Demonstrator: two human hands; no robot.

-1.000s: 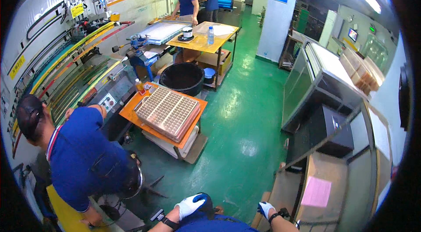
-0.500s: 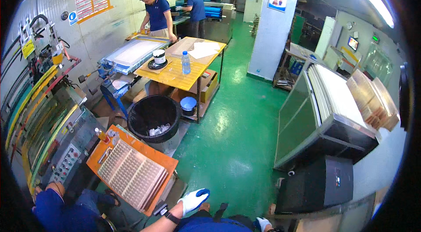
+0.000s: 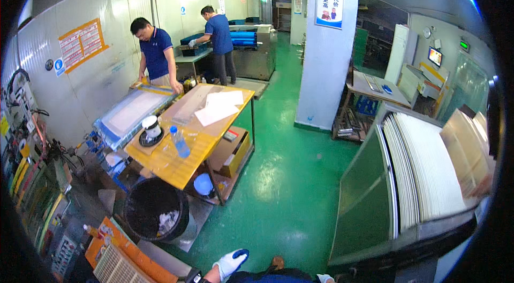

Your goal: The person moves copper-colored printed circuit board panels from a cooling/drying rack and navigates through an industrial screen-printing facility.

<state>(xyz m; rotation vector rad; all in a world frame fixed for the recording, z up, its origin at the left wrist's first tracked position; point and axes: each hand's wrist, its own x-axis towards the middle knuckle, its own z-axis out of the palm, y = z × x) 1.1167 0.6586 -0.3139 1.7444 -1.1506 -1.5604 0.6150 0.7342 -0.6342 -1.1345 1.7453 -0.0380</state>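
My left hand [image 3: 230, 263], in a white glove with blue-coated fingers, hangs low at the bottom edge over the green floor [image 3: 267, 197]. Its fingers are loosely bent, and I see nothing in it. A dark band with a small device [image 3: 195, 276] circles that wrist. Only a bit of my right hand [image 3: 324, 278], also in a white glove, shows at the lower edge; its fingers are hidden. Left of my left hand lies an orange board [image 3: 142, 261] bearing a pale gridded stack [image 3: 115, 266], partly cut off by the frame.
A black bin [image 3: 184, 227] stands beside a yellow-topped table [image 3: 155, 162] with a water bottle [image 3: 180, 143], a white tub [image 3: 152, 127] and paper sheets [image 3: 218, 109]. Two people [image 3: 155, 50] work beyond. On the right, a rack [image 3: 357, 197] holds white sheets [image 3: 423, 170]. A pillar [image 3: 325, 63] rises ahead.
My view has lifted and moved forward, so the bin, table and orange board sit lower and farther left. The person at lower left has left the frame. Both my hands remain low.
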